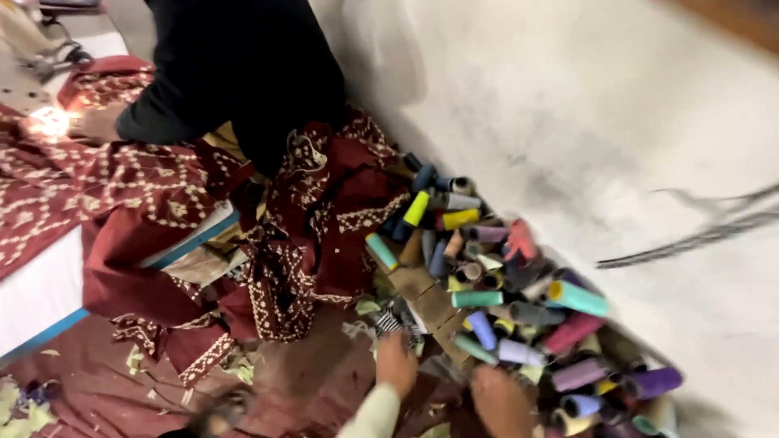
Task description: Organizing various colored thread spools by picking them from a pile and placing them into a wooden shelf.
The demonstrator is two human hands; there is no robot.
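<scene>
Wearer's left hand (396, 362) reaches, grasp indeterminate through blur, to the near edge of a heap of coloured thread cones (519, 308) along the wall (568, 122) at three o'clock; right hand (501, 401) rests beside it, apparently empty; heap remains unsorted.

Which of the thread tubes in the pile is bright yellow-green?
The yellow-green tube near the top of the pile, beside the maroon cloth; the nearby tubes are blue, grey or plain yellow.

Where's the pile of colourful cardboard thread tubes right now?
In the head view, the pile of colourful cardboard thread tubes lies lower right, against the pale wall, right of the maroon patterned cloth.
</scene>
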